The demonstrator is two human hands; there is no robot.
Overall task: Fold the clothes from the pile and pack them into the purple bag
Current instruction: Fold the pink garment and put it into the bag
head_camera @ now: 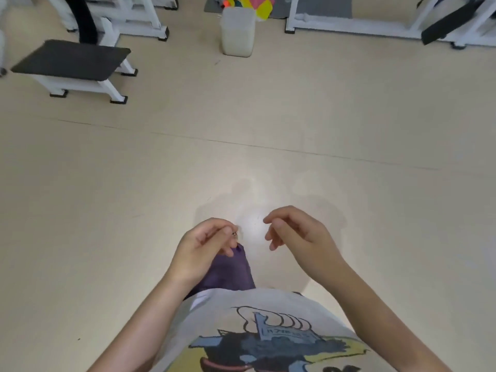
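Purple bag (230, 269), soft matte fabric, held low centre by left hand (206, 245), its grip pinching the top edge; lower part hidden by shirt. Right hand (298, 232) loosely curled, nothing held.

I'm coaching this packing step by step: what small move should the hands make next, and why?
Probably bring the right hand across to take the purple fabric bag opposite the left hand, which pinches its top, and spread it open. The right hand holds nothing, and the bright clothes pile lies far across the floor.
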